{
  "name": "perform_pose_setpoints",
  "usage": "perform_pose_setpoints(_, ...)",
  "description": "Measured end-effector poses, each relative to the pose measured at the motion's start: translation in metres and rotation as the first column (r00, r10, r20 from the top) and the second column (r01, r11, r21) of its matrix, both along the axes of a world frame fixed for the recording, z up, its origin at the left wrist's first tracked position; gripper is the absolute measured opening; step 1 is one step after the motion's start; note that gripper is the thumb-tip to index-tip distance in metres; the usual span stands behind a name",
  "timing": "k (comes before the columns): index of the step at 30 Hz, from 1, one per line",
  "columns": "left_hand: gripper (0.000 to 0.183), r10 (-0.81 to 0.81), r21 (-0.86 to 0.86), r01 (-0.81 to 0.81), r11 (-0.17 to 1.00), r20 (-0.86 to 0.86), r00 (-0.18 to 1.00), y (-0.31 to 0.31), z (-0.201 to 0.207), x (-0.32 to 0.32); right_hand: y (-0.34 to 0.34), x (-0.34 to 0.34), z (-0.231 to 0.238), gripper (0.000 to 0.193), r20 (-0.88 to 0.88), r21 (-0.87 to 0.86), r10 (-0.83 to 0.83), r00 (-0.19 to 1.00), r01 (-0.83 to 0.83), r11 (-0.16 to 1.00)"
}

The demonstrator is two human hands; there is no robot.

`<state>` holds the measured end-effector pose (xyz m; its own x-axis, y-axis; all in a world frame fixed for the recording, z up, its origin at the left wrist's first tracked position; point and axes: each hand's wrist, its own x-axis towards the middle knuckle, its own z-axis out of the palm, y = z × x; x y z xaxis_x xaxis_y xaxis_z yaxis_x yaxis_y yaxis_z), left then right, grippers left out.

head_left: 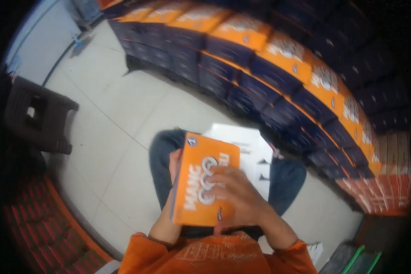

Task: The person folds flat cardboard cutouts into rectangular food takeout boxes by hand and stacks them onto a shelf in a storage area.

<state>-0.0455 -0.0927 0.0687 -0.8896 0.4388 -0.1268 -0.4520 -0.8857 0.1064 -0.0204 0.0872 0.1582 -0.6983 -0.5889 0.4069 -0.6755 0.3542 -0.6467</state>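
Observation:
An orange box (185, 192) with white lettering, round white shapes and a dark side sits over my lap. My left hand (174, 162) holds it by its left side, with most of the fingers hidden beneath or behind it. My right hand (235, 194) lies across the box's right half, fingers bent over the top face and thumb at the near edge. Beyond and partly under the box is a white printed sheet or flattened carton (255, 155) with small black triangles. The picture is slightly blurred.
Rows of stacked dark boxes with orange tops (242, 29) curve from the far side to the right. A dark plastic stool (41, 116) stands at left on the tiled floor (109, 137). Red-and-dark stacks (45, 228) fill the lower left; a dark bundle with green straps (356, 260) is lower right.

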Motion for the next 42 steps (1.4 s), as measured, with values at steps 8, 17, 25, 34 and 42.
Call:
perform_pose_setpoints(8, 0.070, 0.376, -0.337, -0.385, 0.859, -0.095, 0.922, -0.010, 0.006, -0.046, -0.070, -0.121, 0.054, 0.044, -0.640, 0.124, 0.067, 0.766, 0.017, 0.992)
perform_pose_setpoints(17, 0.088, -0.633, -0.858, -0.471, -0.204, -0.251, 0.732, 0.187, -0.048, 0.035, -0.203, -0.421, 0.084, 0.060, -0.700, 0.106, -0.339, 0.629, 0.560, 0.821)
perform_pose_setpoints(25, 0.041, -0.711, -0.944, -0.329, -0.006, -0.227, 0.665, 0.125, -0.106, 0.018, -0.145, -0.242, 0.061, 0.042, -0.419, -0.030, -0.172, 0.891, 0.176, 0.984)
perform_pose_setpoints(34, 0.020, -0.627, -0.980, -0.164, 0.110, -0.197, 0.754, 0.132, -0.108, 0.036, 0.095, 0.029, -0.092, 0.026, 0.375, 0.070, -0.804, 0.461, 0.851, 0.521)
perform_pose_setpoints(42, 0.029, -0.233, -0.814, 0.312, 0.490, 0.222, 0.947, 0.074, -0.042, 0.045, 0.082, 0.129, -0.085, 0.023, 0.671, -0.456, -0.359, 0.649, 0.742, 0.491)
